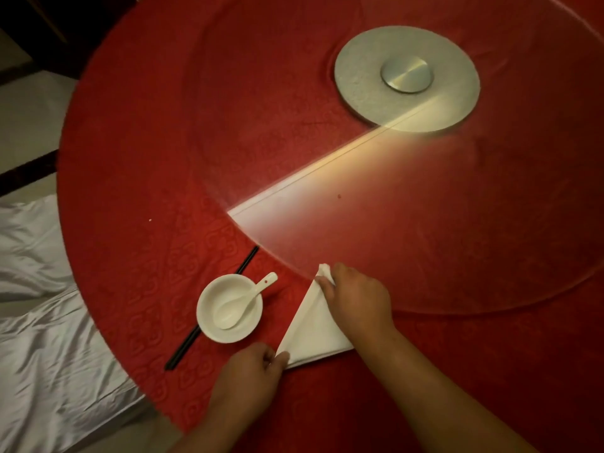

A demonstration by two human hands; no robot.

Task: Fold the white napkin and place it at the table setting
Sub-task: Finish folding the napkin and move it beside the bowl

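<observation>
The white napkin (310, 331) lies folded into a triangle on the red tablecloth (137, 178), just right of a white bowl (209, 318). My left hand (251, 377) pinches the napkin's near left corner. My right hand (356, 299) rests on the napkin's far part and grips its top corner, which sticks up by the fingers. A white spoon (242, 305) sits in the bowl. Black chopsticks (183, 351) run diagonally under the bowl's left side.
A round glass turntable (457, 223) covers the table's middle, its edge close behind the napkin, with a grey metal hub (407, 75) at its centre. White satin fabric (49, 354) hangs at the left below the table edge.
</observation>
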